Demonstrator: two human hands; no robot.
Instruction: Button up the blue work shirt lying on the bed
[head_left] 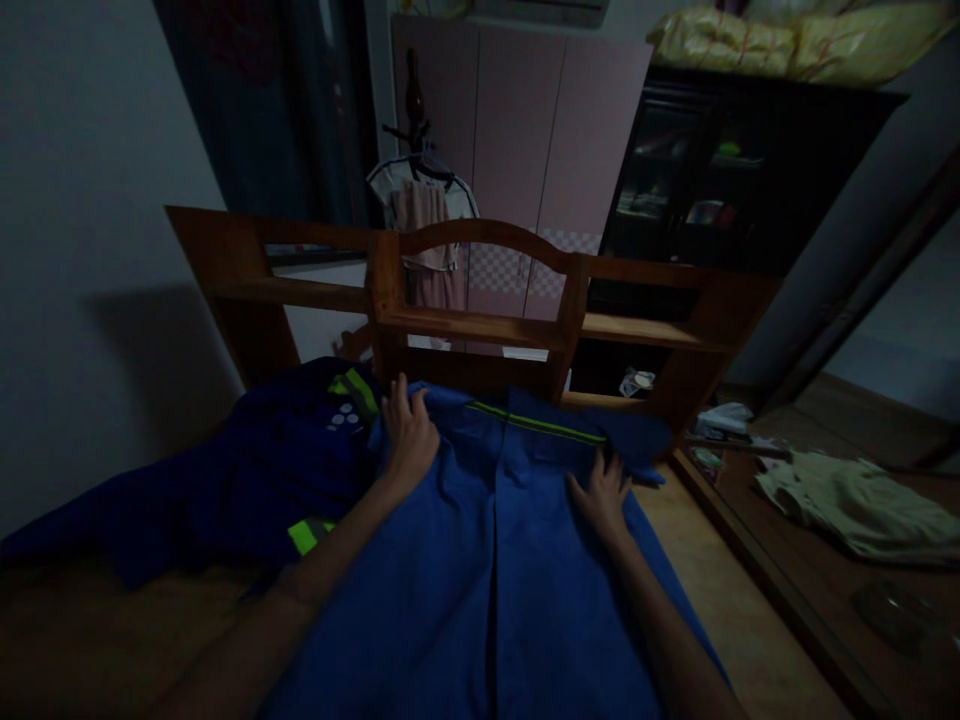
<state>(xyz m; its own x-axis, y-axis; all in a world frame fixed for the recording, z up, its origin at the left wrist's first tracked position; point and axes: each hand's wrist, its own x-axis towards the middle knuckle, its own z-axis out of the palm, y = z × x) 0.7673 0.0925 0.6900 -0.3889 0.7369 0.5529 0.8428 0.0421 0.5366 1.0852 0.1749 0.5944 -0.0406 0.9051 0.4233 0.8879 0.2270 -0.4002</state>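
Observation:
A blue work jacket (457, 580) lies spread front up before me, with a thin yellow-green stripe across its chest and a front opening down its middle. On its left upper part rests my left hand (409, 430), fingers apart and pointing away from me. My right hand (602, 490) lies on the cloth just below the stripe at the right, its fingers also spread. To the left, a dark blue garment (247, 480) with yellow-green bands sits in a loose heap beside the jacket.
A wooden headboard (480, 325) with shelves stands just beyond the jacket. Behind it are a pink wardrobe (517, 130), a coat stand with hanging clothes (427, 210) and a dark cabinet (720, 170). Pale green cloth (847, 500) lies at the right on a brown surface.

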